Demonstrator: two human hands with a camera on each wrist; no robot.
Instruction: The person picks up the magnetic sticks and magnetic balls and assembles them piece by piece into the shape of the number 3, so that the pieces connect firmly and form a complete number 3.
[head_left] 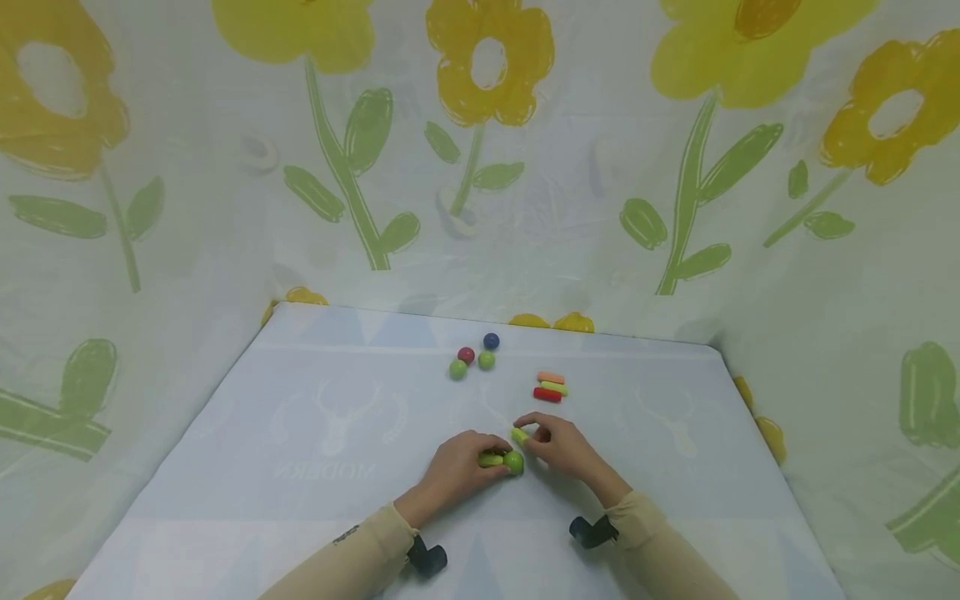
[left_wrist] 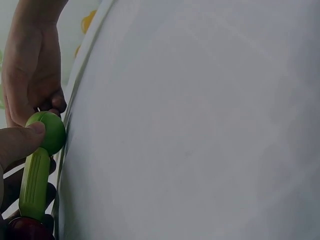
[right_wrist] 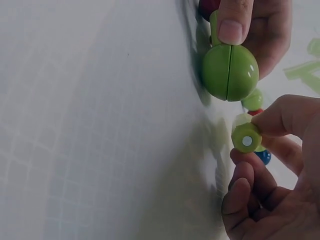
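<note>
My left hand (head_left: pixel 459 468) grips a light-green ribbed stick (left_wrist: pixel 35 182) that has a green ball (head_left: pixel 513 463) joined at one end. At its other end a dark red ball (left_wrist: pixel 29 229) shows in the left wrist view; the hand covers it in the head view. The thumb presses near where stick and green ball meet. My right hand (head_left: pixel 561 443) pinches a second yellow-green stick (right_wrist: pixel 246 137) between thumb and fingers. That stick's end, with a round silvery disc, faces the right wrist camera. It is apart from the green ball, just beyond it in the head view.
Farther back on the white table (head_left: pixel 225 450) sit a blue ball (head_left: pixel 491 341), a red ball (head_left: pixel 466 356) and two green balls (head_left: pixel 457 369). To their right lie an orange stick (head_left: pixel 551 377), a yellow-green stick (head_left: pixel 554 388) and a red stick (head_left: pixel 547 395). A flowered curtain (head_left: pixel 555 208) surrounds the table.
</note>
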